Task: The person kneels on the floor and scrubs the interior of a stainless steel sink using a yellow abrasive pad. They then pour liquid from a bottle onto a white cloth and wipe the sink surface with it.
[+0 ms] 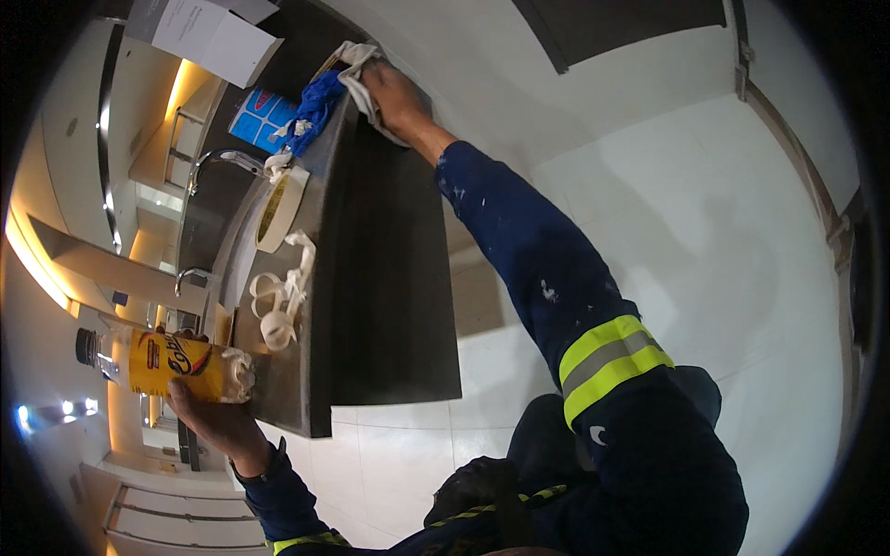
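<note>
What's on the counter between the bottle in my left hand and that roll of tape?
Pale curled strips lie on the counter between the bottle and the roll of tape, as the head view shows.

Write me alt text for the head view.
A person's left hand grips a clear plastic bottle with a yellow label and dark cap, while the right hand rests on a whitish cloth at the far end of a dark countertop. On the countertop lie a tape roll, curled tape strips and a blue container.
</note>
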Tool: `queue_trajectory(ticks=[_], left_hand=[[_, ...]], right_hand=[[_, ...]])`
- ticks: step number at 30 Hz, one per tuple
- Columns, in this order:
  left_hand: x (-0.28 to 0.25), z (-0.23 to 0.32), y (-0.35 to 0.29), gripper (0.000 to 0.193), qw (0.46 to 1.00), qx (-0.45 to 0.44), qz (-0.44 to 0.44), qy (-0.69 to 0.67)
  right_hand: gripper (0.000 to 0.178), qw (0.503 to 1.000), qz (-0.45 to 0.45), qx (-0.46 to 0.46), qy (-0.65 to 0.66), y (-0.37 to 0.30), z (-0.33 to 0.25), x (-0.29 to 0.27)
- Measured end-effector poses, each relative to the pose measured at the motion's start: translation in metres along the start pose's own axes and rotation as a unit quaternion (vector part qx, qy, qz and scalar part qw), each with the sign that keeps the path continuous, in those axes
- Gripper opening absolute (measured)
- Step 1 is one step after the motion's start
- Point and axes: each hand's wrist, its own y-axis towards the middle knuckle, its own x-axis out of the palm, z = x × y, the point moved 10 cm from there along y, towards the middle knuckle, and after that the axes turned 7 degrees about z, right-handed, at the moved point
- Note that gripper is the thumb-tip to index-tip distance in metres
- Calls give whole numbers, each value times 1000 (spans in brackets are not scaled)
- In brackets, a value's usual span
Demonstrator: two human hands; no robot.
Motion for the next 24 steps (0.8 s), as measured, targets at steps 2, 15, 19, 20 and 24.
queue_trajectory(ticks=[2, 15, 19, 20, 24], left_hand=[[-9, -5, 2, 59, 999, 23, 16, 27], [11, -2, -1, 66, 998, -39, -18, -45], [24, 5, -2, 47, 999, 8, -23, -38], [26, 11, 0, 47, 999, 18, -35, -27], [39, 15, -1, 48, 996, 26, -88, -4]], right_hand=[[45, 1000, 5, 12, -1, 24, 21, -1], [36, 995, 1, -81, -57, -23, -43, -5], [37, 988, -1, -152, 5, -95, -115, -25], [38, 989, -12, -143, 22, -110, -129, -23], [39, 989, -16, -119, 82, -183, -168, -34]])
